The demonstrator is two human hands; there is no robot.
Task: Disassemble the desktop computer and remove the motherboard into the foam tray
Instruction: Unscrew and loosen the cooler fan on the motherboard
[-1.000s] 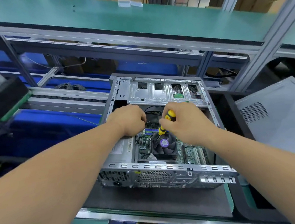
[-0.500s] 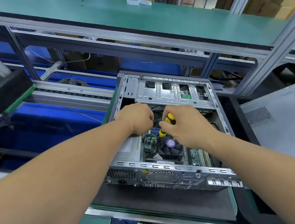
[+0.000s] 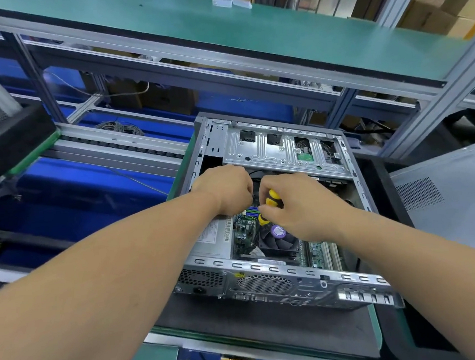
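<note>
An open desktop computer case lies on a dark mat, its rear panel toward me. Inside it the green motherboard shows beside a black cooler fan with a purple hub. My right hand is closed around a yellow-and-black screwdriver, which points down into the case just behind the fan. My left hand is curled over the case interior beside the screwdriver; its fingertips are hidden and I cannot see whether they hold anything. No foam tray is identifiable with certainty.
A grey case side panel lies at the right. A black foam-like block sits at the far left on a conveyor rail. A green shelf runs across above. The silver drive cage fills the case's far end.
Both hands stay in place over the case. The screwdriver handle has tilted slightly in my right hand, and the camera has shifted a little so the case sits further right in view.
</note>
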